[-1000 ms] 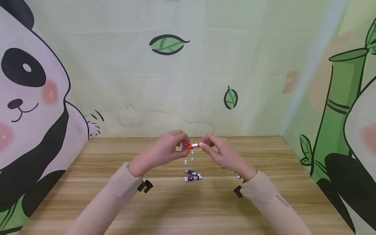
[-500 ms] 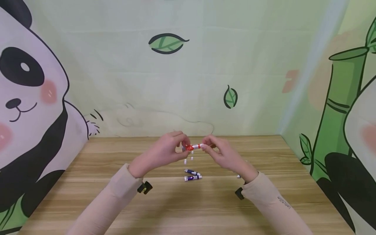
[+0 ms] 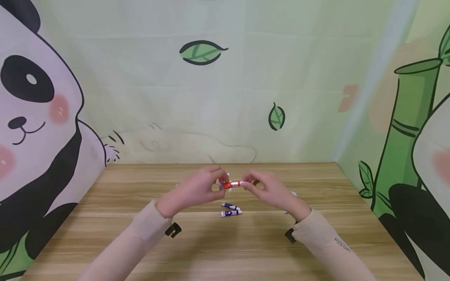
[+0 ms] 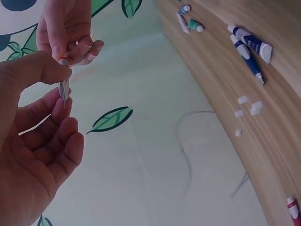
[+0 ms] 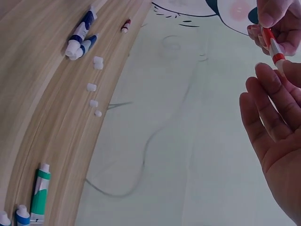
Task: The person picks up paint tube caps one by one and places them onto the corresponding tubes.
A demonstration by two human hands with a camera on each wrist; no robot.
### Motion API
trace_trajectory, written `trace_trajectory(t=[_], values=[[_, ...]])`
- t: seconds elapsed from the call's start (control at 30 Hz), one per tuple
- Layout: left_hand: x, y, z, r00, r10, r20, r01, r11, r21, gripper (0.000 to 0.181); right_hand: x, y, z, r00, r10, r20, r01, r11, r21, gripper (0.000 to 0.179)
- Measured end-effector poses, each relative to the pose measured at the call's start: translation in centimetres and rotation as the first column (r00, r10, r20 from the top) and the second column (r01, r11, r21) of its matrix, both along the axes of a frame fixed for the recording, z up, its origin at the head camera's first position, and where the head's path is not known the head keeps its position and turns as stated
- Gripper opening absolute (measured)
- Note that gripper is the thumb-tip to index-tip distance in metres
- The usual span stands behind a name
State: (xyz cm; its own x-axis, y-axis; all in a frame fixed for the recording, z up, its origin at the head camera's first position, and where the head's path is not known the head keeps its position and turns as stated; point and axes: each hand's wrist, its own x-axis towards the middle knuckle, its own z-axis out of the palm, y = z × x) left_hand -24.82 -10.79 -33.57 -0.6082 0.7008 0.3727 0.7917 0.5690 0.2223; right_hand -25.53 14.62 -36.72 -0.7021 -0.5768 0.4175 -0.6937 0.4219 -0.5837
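Observation:
A small red and silver paint tube (image 3: 232, 185) is held level above the table between both hands. My left hand (image 3: 198, 187) pinches its flat end between thumb and fingers. At the other, white end, the thumb and fingertips of my right hand (image 3: 270, 190) grip it and partly hide the tip. The right wrist view shows the tube's red band (image 5: 277, 57) just before my right thumb. Two dark blue paint tubes (image 3: 231, 213) lie side by side on the table, nearer to me than the hands. Several small white caps (image 5: 91, 87) stand beyond them.
A green paint tube (image 5: 41, 193) and a blue one (image 5: 22, 216) lie to the right. Another red tube (image 5: 125, 26) lies to the left, near the table's far edge. A cloth with painted leaves (image 3: 204, 52) hangs behind the wooden table (image 3: 211, 249).
Both hands have come down slightly toward the table with the red paint tube. Their grip on its two ends looks the same, and the tubes on the table lie unmoved.

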Motion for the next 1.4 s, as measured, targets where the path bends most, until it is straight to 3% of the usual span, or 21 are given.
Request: trace_trajectory(t=[0.3, 0.53, 0.7, 0.83, 1.07, 1.2, 1.4], values=[[-0.4, 0.3, -2.4, 0.998, -0.049, 0.028, 0.049, 0.999, 0.0, 0.015, -0.2, 0.6, -1.4, 0.998, 0.029, 0.058, -0.034, 0.996, 0.086, 0.008], [-0.4, 0.8, -4.3, 0.998, -0.033, 0.047, 0.035, 0.998, -0.054, 0.015, -0.1, 0.9, -2.7, 0.995, 0.002, 0.097, -0.017, 0.988, 0.152, 0.011], [-0.4, 0.9, -5.4, 0.992, -0.031, 0.121, 0.039, 0.997, -0.065, 0.015, 0.0, 0.9, -3.8, 0.998, 0.0, 0.067, -0.013, 0.981, 0.194, 0.01], [-0.3, 0.9, -6.3, 0.984, -0.018, 0.178, 0.033, 0.996, -0.084, 0.016, 0.0, 1.0, -4.7, 0.996, 0.025, 0.088, -0.043, 0.976, 0.214, 0.015], [-0.4, 1.1, -7.9, 0.982, 0.01, 0.186, 0.015, 0.991, -0.132, 0.016, -0.2, 1.0, -6.1, 0.982, 0.028, 0.188, -0.073, 0.969, 0.238, 0.016], [-0.5, 1.1, -9.0, 0.979, 0.01, 0.204, 0.016, 0.992, -0.127, 0.017, -0.4, 0.9, -6.9, 0.982, 0.029, 0.189, -0.079, 0.961, 0.263, 0.012], [-0.6, 1.0, -10.3, 0.985, 0.012, 0.171, 0.013, 0.989, -0.146, 0.016, -0.6, 0.6, -7.8, 0.981, 0.045, 0.19, -0.1, 0.951, 0.291, 0.01]])
